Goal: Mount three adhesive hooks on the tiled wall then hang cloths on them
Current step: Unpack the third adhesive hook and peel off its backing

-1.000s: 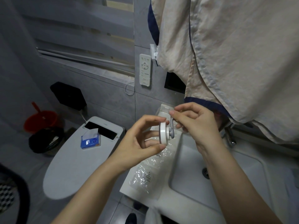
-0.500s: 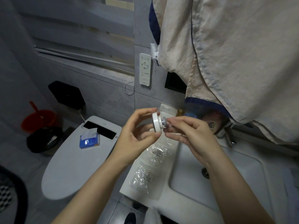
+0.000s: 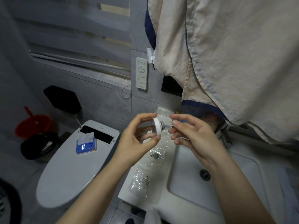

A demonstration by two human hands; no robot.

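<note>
Left hand [image 3: 137, 139] curled around round white plastic adhesive hook [image 3: 157, 127], thumb and fingertips pinching its disc rim at centre frame, above rim of white ceramic sink [image 3: 163, 206]. Right hand [image 3: 192, 136], at 3 o'clock of the disc, nipping the grey metal hook stem between thumb and forefinger, other fingers loose. Probably seating or turning the stem before mounting: best kept square to the disc, adhesive face untouched, then pressed hard onto smooth grey tiled wall [image 3: 105, 97] at 11 o'clock, off the grout line. Crinkled clear plastic wrappers [image 3: 150, 165] lying at 6 o'clock on the sink edge, glossy and slippery. Creased beige cloth with navy trim [image 3: 226, 54] already hanging at 1 o'clock, soft and matte, its own hook hidden
</note>
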